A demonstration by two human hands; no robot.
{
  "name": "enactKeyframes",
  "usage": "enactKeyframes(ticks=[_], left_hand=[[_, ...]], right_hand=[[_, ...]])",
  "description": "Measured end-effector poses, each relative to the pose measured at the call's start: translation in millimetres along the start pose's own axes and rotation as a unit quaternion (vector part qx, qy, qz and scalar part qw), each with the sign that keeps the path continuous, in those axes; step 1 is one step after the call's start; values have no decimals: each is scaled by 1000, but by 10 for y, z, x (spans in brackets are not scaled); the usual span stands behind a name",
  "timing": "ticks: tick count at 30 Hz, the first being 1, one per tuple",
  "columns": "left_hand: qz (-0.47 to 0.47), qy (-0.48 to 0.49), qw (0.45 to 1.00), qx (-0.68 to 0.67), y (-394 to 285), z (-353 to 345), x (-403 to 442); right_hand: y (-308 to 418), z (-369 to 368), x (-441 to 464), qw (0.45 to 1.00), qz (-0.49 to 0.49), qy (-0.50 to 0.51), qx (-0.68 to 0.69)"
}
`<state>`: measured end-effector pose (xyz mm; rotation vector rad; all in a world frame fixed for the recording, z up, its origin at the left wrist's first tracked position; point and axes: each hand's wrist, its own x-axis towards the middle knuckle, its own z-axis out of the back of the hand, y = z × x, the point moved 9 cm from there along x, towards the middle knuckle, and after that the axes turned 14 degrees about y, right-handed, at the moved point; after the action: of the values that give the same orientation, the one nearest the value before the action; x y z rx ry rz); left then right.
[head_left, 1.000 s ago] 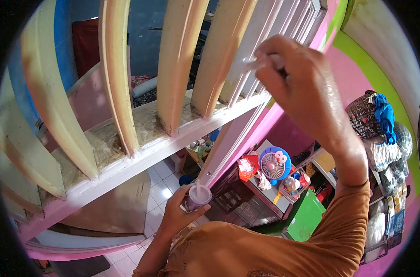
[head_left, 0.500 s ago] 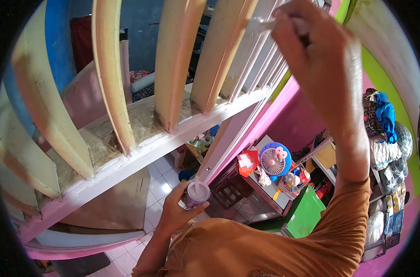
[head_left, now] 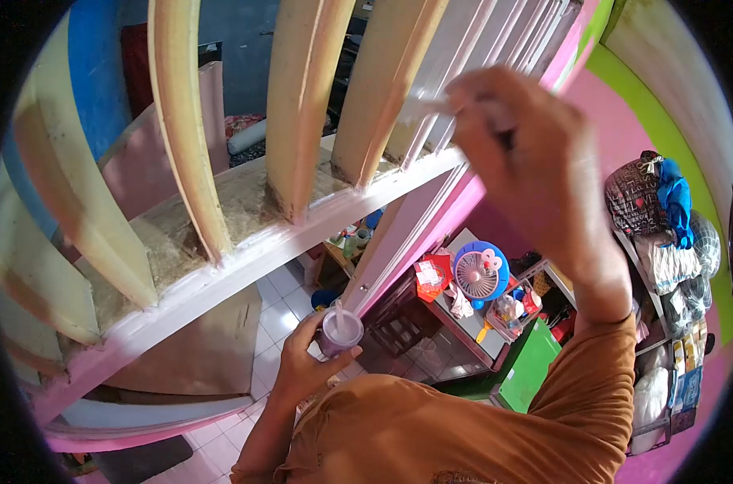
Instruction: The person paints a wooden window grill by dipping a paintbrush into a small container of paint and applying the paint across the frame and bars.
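Note:
My left hand (head_left: 302, 363) is wrapped around a small cup of pale paint (head_left: 336, 347), held low in front of my chest. A whitish stick (head_left: 339, 313) stands in the cup. Raised at the upper right, my right hand (head_left: 536, 153) is closed on a small paintbrush (head_left: 433, 105), blurred by motion. Its pale tip is beside a white-painted slat (head_left: 443, 73) at the right end of the partition. Whether the tip touches the slat I cannot tell. Several cream slats (head_left: 302, 105) with yellowish edges stand on a white ledge (head_left: 258, 242), stained between them.
Below are a blue and pink fan (head_left: 479, 270), a red packet (head_left: 433, 277) and a green cabinet (head_left: 528, 367). Shelves at the right hold bags (head_left: 637, 198) and bundles. White floor tiles (head_left: 278, 319) show under the ledge. A pink wall (head_left: 608, 113) borders the slats.
My right hand has moved down and left with the paintbrush, along the white slats. My left hand still holds the cup, slightly shifted. The view has shifted a little.

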<state>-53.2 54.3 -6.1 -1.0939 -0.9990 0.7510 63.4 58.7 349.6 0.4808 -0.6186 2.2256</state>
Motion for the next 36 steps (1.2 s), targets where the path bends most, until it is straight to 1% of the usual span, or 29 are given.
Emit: enactKeyframes(ticks=[2, 4, 6, 7, 8, 10, 11, 12, 14, 17, 20, 22, 24, 25, 26, 28, 29, 30, 32, 33, 36], left_hand=[[6, 6, 1000, -5, -3, -6, 0], [-10, 22, 999, 26, -56, -24, 9], [-3, 16, 1000, 18, -41, -17, 2], [1, 13, 1000, 11, -28, -15, -1], [3, 15, 1000, 11, -19, -24, 1], [11, 9, 1000, -5, 6, -14, 2], [11, 9, 1000, -5, -8, -13, 6], [9, 17, 1000, 6, -38, -21, 17], [8, 21, 1000, 15, -39, -22, 20], [0, 21, 1000, 24, -26, -22, 5], [7, 13, 1000, 4, -35, -7, 12], [8, 11, 1000, 16, -42, -35, 13], [14, 15, 1000, 20, -50, -25, 16], [20, 19, 999, 24, -47, -17, 18], [23, 16, 999, 21, -52, 6, 19], [21, 12, 999, 20, -57, 40, 44], [20, 10, 1000, 22, -74, 10, -5], [24, 10, 1000, 12, -54, 6, -3], [28, 11, 1000, 5, -50, -1, 0], [24, 15, 999, 16, -72, -4, 3], [15, 16, 999, 36, -113, 9, 10]], right_hand=[[-4, -229, -23, 1000, 11, 27, -1], [-37, -218, -52, 999, -2, 31, -13], [-26, 6, -94, 999, -17, -22, -43], [-5, 85, -96, 998, -2, -45, -54], [-4, 56, -100, 998, -5, -44, -53], [23, -93, -75, 1000, -3, -15, -18], [39, -209, -85, 1000, 18, 5, -8], [54, -308, -80, 999, 14, 37, -12], [55, -334, -111, 998, 18, 47, -24], [35, -157, -140, 999, 0, 36, -4], [69, -193, -91, 1000, 8, 18, 1], [37, -308, -102, 999, 7, 31, -9], [83, -412, -90, 997, 37, 60, -45], [56, -392, -104, 996, 20, 80, -31], [82, -333, -110, 996, 23, 84, -29], [85, -205, -124, 998, 25, 58, 5], [115, -134, -164, 998, 43, 34, 1], [98, -177, -144, 999, 43, 34, 1], [57, -280, -108, 999, 22, 41, -2], [89, -336, -115, 996, 40, 69, -25], [112, -280, -194, 996, 26, 83, -33]])
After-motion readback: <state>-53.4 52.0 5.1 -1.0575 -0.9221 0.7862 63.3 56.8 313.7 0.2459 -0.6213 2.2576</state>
